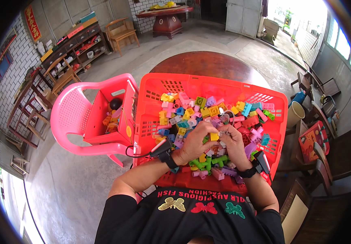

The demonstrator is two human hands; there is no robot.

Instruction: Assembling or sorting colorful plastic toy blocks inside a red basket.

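Note:
A large red plastic basket (279,122) in front of me holds a heap of toy building blocks (214,110) in yellow, pink, blue, green, red and purple. Both hands are close together over the middle of the heap. Fingers bent, my left hand (196,143) pinches a small yellow toy block (214,136) at its fingertips. My right hand (235,146) faces it with thumb and fingers drawn together; what lies in them is too small and covered to make out. Green block pieces (202,164) lie just below the hands.
Left of the basket, a pink plastic chair (71,110) carries a red box (96,118) with orange pieces and a dark round thing inside. Behind the basket shows a round brown table (208,63). Wooden chairs (330,171) and a pale bin (295,114) stand at right.

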